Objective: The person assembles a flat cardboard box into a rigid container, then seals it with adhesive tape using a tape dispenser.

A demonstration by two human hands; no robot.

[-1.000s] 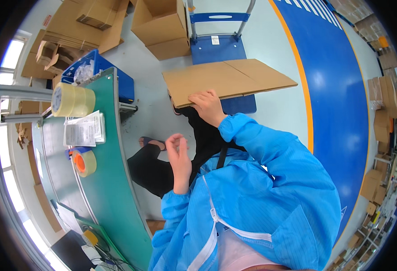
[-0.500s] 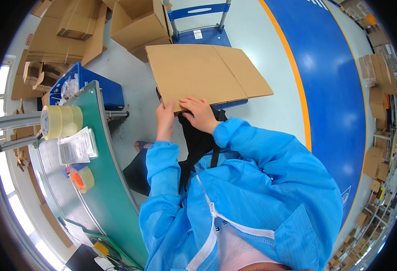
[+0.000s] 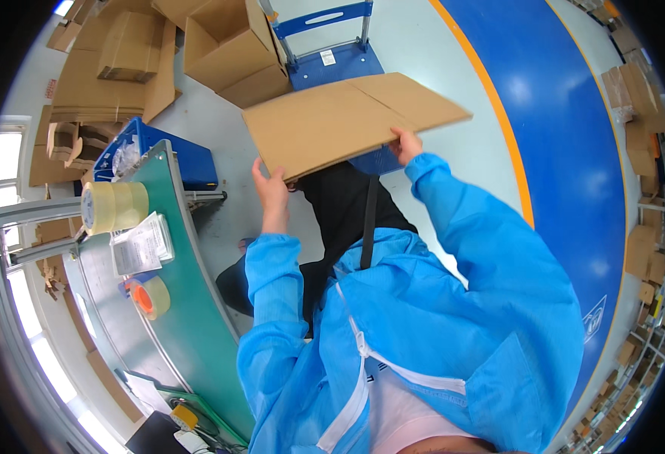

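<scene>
Between my hands is a flattened brown cardboard box, held at a tilt in front of my legs. My left hand grips its near left corner, the thumb beside the edge and the other fingers partly hidden. Farther right along the near edge, my right hand pinches the cardboard, thumb on top and fingers out of sight beneath. A blue flatbed trolley stands behind the sheet, which covers part of its deck.
To my left is a green-topped table with clear tape rolls, printed papers and an orange-cored tape roll. A blue bin stands beyond it. An open carton is beside the trolley; stocked shelves line the far right.
My right hand has slid right along the near edge, away from my left hand. The cardboard has tilted, and its right end has risen and shifted right.
</scene>
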